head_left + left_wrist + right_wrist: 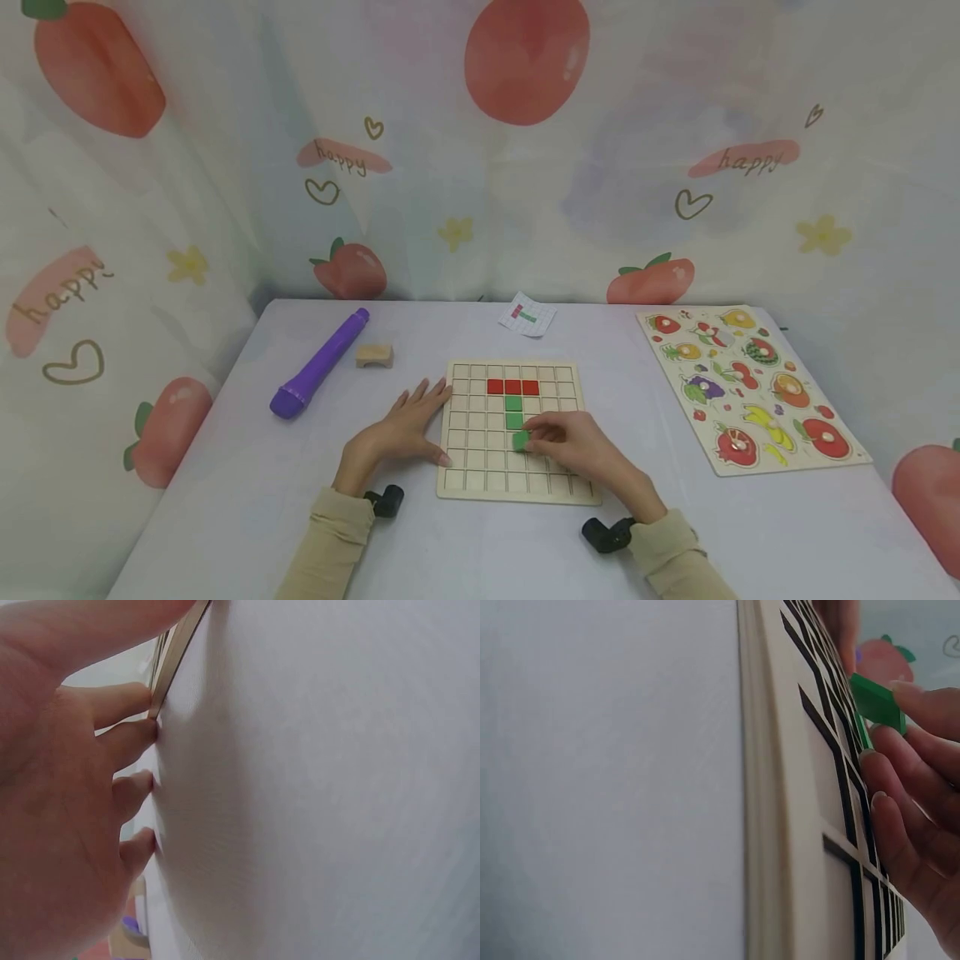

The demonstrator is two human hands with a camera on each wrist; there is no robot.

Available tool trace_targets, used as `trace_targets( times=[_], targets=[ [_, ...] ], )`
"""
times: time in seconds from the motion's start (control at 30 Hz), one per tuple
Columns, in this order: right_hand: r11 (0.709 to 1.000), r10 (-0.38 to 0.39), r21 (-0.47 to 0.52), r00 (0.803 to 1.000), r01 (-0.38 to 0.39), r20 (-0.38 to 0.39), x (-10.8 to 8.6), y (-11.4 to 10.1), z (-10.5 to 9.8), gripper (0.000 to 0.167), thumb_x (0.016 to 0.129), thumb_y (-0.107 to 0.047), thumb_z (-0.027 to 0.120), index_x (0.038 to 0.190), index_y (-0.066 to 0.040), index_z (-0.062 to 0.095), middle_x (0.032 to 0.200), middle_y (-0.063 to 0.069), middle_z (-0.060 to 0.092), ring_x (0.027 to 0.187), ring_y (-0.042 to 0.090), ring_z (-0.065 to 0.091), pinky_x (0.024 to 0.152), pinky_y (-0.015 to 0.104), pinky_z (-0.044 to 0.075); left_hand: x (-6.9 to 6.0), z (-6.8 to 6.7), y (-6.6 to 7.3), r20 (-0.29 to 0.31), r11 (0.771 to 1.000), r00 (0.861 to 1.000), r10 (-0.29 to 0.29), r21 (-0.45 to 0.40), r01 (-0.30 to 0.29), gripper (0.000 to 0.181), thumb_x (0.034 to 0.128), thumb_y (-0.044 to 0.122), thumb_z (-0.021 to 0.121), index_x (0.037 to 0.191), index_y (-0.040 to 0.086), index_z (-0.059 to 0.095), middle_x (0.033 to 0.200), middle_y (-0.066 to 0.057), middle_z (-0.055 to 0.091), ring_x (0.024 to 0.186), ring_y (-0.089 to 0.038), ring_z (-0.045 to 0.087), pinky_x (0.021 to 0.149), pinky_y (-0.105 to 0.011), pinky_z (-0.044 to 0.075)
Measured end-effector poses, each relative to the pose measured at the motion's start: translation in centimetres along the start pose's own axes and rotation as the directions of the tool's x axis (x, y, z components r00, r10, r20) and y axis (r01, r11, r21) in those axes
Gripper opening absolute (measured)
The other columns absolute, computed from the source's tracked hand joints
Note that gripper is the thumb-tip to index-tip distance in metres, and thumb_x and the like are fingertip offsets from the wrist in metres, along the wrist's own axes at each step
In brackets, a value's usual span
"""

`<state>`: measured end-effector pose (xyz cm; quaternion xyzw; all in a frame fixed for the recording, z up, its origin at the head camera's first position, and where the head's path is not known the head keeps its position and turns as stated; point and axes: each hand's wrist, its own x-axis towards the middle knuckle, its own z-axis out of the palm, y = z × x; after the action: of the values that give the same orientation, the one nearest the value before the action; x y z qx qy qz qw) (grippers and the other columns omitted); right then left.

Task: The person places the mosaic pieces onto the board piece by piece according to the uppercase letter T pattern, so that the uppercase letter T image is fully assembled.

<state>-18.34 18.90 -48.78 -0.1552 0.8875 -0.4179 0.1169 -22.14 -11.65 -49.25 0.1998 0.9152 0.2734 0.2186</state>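
A wooden grid board [480,486] lies flat on the white table. Three red square tiles [513,387] sit side by side in one of its upper rows, and two green tiles [513,412] run down from the middle one. Between thumb and fingers, my right hand [573,446] pinches another green tile [877,703], tilted just off the board below that column. My left hand [401,432] rests at the board's left edge with fingers spread, the thumb touching the board's edge. In the left wrist view, its fingertips [142,844] touch the tabletop.
A small paper card [528,314] with a red and green pattern lies behind the board. To the left are a purple toy microphone [321,363] and a wooden arch block [374,356]. A fruit puzzle board [752,387] lies at the right. Printed curtains stand behind the table.
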Motion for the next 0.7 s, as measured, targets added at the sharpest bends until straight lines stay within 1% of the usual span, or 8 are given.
trace_targets(
  times=[0.2,0.37,0.7],
  targets=[
    [1.0,-0.012,-0.016,1.0,0.012,0.013,0.5,-0.3,0.5,0.025,0.092,-0.02,0.078,0.113,-0.008,0.077,0.091,-0.004,0.072,0.082,0.011,0.063,0.073,0.02,0.055,0.1,0.1,0.0,-0.006,1.0,1.0,-0.01,-0.005,0.01,0.116,0.0726,0.033,0.093,0.164,0.011,0.025,0.174,-0.007,0.011,0.161,-0.031,-0.001,0.131,-0.053,-0.002],
    [0.998,-0.035,-0.051,0.999,0.036,0.007,1.0,-0.2,1.0,0.021,0.091,-0.019,0.079,0.109,-0.009,0.077,0.085,-0.006,0.068,0.078,0.01,0.059,0.069,0.02,0.052,0.1,0.1,0.0,-0.011,1.0,1.0,-0.006,-0.006,0.006,0.116,0.0726,0.033,0.093,0.164,0.011,0.025,0.174,-0.007,0.012,0.161,-0.032,-0.001,0.131,-0.053,-0.002],
    [0.995,-0.055,-0.08,0.998,0.055,0.0,1.2,0.0,1.1,0.02,0.09,-0.016,0.079,0.109,-0.007,0.078,0.081,-0.007,0.064,0.074,0.01,0.056,0.064,0.019,0.05,0.1,0.0,0.0,-0.003,1.0,1.0,0.0,0.006,0.0,0.117,0.0728,0.035,0.092,0.164,0.01,0.024,0.174,-0.008,0.012,0.161,-0.033,-0.001,0.131,-0.054,-0.001]
  ],
)
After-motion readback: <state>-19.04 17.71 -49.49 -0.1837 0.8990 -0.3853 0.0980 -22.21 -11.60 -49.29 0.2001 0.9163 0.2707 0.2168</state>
